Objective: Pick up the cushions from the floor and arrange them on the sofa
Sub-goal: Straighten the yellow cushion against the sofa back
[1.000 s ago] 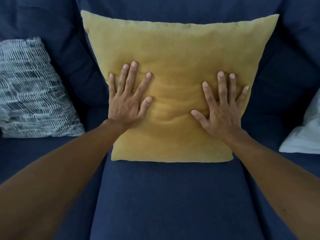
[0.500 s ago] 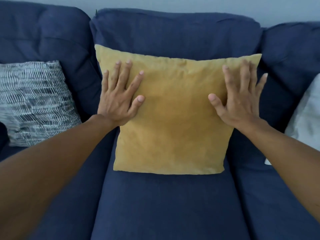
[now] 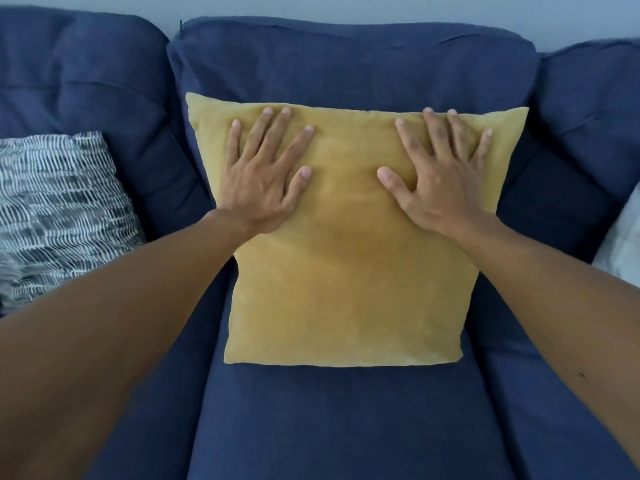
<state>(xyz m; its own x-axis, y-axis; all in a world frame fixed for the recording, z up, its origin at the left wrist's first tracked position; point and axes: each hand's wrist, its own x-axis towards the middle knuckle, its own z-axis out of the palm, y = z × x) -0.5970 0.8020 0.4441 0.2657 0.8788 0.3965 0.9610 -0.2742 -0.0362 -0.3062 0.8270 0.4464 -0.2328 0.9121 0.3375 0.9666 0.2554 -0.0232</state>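
A mustard-yellow cushion (image 3: 346, 278) stands upright on the middle seat of the dark blue sofa (image 3: 346, 420), leaning on the back cushion. My left hand (image 3: 263, 174) lies flat on its upper left part, fingers spread. My right hand (image 3: 440, 174) lies flat on its upper right part, fingers spread too. Both palms press on the fabric and neither grips it. A grey-and-white patterned cushion (image 3: 59, 209) leans on the left seat. A white cushion (image 3: 623, 244) shows at the right edge, mostly cut off.
The sofa's three back cushions (image 3: 346, 64) run across the top, with a pale wall (image 3: 346, 8) behind them. Bare blue seat lies in front of the yellow cushion. The floor is out of view.
My view has pulled back and tilted up, so the sofa back now shows. Both hands have slid from the cushion's middle up to its top part, still flat on it.
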